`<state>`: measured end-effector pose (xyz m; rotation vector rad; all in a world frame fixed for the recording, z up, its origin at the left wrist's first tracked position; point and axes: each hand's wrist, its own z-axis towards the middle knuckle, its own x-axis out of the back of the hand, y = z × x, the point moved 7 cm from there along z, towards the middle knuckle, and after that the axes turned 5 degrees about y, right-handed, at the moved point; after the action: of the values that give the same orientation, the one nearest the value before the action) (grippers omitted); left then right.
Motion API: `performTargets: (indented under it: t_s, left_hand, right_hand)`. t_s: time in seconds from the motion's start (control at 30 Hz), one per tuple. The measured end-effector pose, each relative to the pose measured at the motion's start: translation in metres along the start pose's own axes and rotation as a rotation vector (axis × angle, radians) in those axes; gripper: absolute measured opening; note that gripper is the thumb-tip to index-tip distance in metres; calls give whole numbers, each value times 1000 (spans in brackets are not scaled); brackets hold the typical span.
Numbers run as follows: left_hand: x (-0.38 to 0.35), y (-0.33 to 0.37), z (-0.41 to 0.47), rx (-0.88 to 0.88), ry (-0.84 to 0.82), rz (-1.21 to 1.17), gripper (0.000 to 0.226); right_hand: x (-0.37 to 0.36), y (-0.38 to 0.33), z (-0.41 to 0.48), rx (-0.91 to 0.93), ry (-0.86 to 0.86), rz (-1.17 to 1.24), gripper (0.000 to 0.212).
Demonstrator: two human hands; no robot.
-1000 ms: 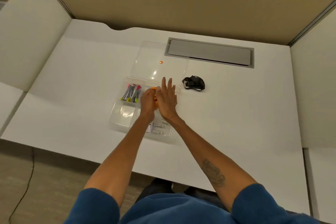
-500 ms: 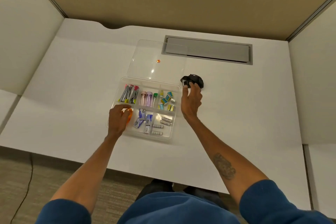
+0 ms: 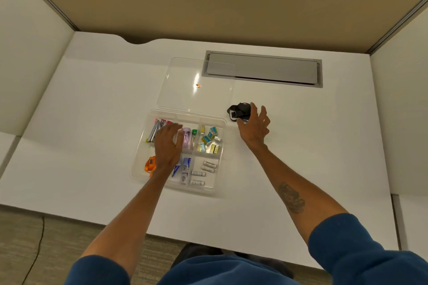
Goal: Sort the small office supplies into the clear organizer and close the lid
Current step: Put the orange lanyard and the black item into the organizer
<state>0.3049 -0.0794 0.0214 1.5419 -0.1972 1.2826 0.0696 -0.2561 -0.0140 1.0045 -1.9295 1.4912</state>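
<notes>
In the head view, the clear organizer (image 3: 140, 146) is seen near the middle of the surface (image 3: 92, 122), somewhat toward its near edge, with its lid (image 3: 185, 83) laid flat and open just behind it, toward the far edge; one lid corner overlaps the grey hatch (image 3: 261, 69) set into the surface.

Most compartments are already filled: silver clips (image 3: 152, 132) in the far left corner of the organizer; pink tubes (image 3: 187, 137) and a green-capped tube (image 3: 194, 133) beside them; small coloured boxes (image 3: 209, 140) in the far right corner; batteries (image 3: 203, 172) in the near right corner; blue packets (image 3: 186, 164) in the near middle; an orange item (image 3: 150, 164) in the near left compartment.

The left hand (image 3: 168, 143) is held over the far left part of the organizer, its fingers loosely bent; nothing is seen to be held in it.

One black item (image 3: 238, 110) is left outside, on the surface just beside the organizer's far right corner; the right hand (image 3: 253, 126) is placed at it with fingers spread wide, thumb on the near side and forefinger over the far side; a closed grip is not shown, and contact cannot be settled.

The sorting is judged to be nearly done; what appears left is for the black item to be taken up and set in a compartment, and for the lid to be brought over and shut.
</notes>
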Motion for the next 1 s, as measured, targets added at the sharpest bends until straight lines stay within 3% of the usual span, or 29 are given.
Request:
performTargets:
  t_s: [0.33, 0.47, 0.57, 0.67, 0.8, 0.87, 0.93, 1.0]
  left_hand:
    - [-66, 56, 35, -29, -150, -166, 29]
    - [-77, 64, 41, -48, -192, -229, 29]
    - [-78, 64, 43, -21, -172, -272, 28]
    - [-77, 64, 41, 21, -143, -343, 27]
    - [-79, 67, 35, 169, -137, -494, 28]
    - [-80, 71, 29, 241, -157, -581, 29]
    - [-82, 76, 23, 342, -203, -692, 33]
    - [-87, 83, 16, 550, -272, -903, 38]
  right_hand:
    - [-33, -31, 35, 227, -263, -422, 69]
    - [-35, -23, 27, 351, -223, -602, 51]
    - [-28, -18, 21, 455, -128, -600, 38]
    - [-20, -7, 19, 399, -128, -364, 34]
    - [2, 17, 17, -120, -20, 320, 35]
    - [1, 13, 6, -306, -52, 639, 35]
    - [0, -1, -5, -357, -103, 814, 35]
    - [1, -22, -18, -290, -155, 894, 30]
